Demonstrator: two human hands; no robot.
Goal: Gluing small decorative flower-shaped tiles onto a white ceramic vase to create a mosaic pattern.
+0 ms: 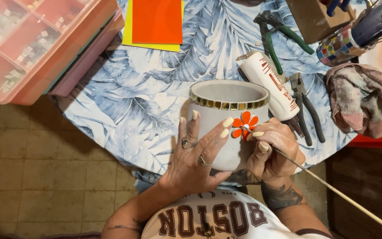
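A white cylindrical pot (213, 121) lies tilted toward me at the table's near edge, with a band of small gold tiles under its rim. An orange flower of tile petals (245, 125) is stuck on its side. My left hand (198, 152) cups the pot's front, fingers spread, with two fingertips beside the flower. My right hand (274, 148) grips a long thin wooden stick (332, 189), whose tip touches the flower's middle.
A white glue bottle (270, 84), green-handled nippers (279, 33) and dark pliers (306, 106) lie right of the pot. Beyond are a crumpled rag (359, 97), a mosaic cup with tools (343, 44), orange and yellow sheets (155, 22), and a pink compartment box of tiles (32, 44) at left.
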